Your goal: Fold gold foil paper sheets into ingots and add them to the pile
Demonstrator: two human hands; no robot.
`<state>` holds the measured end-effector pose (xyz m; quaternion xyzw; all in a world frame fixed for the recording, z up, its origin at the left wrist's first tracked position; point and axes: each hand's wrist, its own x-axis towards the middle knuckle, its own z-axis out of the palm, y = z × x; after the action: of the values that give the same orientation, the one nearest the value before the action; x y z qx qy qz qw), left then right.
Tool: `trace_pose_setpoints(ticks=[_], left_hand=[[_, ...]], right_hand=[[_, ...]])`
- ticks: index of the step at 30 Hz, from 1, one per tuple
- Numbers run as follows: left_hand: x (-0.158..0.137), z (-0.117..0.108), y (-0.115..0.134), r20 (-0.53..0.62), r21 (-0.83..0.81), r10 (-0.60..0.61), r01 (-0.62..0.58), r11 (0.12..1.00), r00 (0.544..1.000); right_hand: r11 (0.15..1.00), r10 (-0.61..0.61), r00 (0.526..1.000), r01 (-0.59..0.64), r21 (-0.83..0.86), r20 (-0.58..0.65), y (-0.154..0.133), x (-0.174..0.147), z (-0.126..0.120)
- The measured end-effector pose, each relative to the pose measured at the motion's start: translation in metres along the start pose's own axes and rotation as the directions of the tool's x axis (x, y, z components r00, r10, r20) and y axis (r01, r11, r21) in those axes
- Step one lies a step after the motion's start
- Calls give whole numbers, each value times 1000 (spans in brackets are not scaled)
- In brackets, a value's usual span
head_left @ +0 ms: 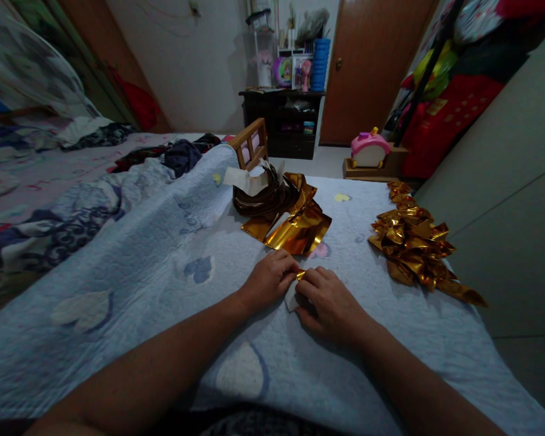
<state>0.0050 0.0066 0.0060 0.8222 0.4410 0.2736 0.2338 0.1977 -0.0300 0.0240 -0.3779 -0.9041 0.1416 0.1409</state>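
Between my hands is a small sheet of foil paper [292, 299], white on one face, with a gold bit showing at its top. My left hand [269, 278] pinches its upper left edge. On the other side, my right hand [329, 301] has its fingers closed on the sheet and covers much of it. Just beyond my hands lie loose gold foil sheets [300, 230], beside a thick curled stack of paper [266, 197] with dark edges and white flaps. To the right sits a pile of folded gold foil pieces [411, 239].
A light blue quilt [236, 369] with heart patterns covers the bed. Crumpled bedding and clothes [181, 157] lie to the left. A wooden bed rail [254, 142], a dark cabinet [281, 124] and a pink toy case [370, 148] stand beyond. A pale wardrobe [504, 200] borders the right.
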Motion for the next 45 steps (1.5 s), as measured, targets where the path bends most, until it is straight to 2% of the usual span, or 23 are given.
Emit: trace_pose_setpoints(ticks=[4,12,19,24,33,36,41,45], left_hand=[[-1,-1,-5,-26,33,42,-41,999,999],[-2,-8,-11,156,-87,208,-196,977,966],[-4,-31,-9,358,-173,242,-191,966,902],[-4,-37,-11,413,-210,232,-156,965,881],[-3,-29,-9,356,-221,239,-167,961,903],[-2,-27,-8,362,-196,209,-145,970,908],[-1,-24,-4,364,-122,170,-134,983,916],[-2,-20,-1,331,-80,136,-116,990,934]], right_hand=[[998,-44,999,43,-34,-10,-2,0,3],[995,-99,993,97,-28,-71,0,-1,12],[993,-107,991,111,47,-82,3,-2,10],[984,-69,989,89,155,-129,6,-1,11],[963,-10,990,48,264,-142,9,-2,11],[949,34,990,11,314,-138,11,-3,11],[867,141,984,-68,494,-112,18,-4,6],[836,168,977,-71,544,-130,22,-2,6]])
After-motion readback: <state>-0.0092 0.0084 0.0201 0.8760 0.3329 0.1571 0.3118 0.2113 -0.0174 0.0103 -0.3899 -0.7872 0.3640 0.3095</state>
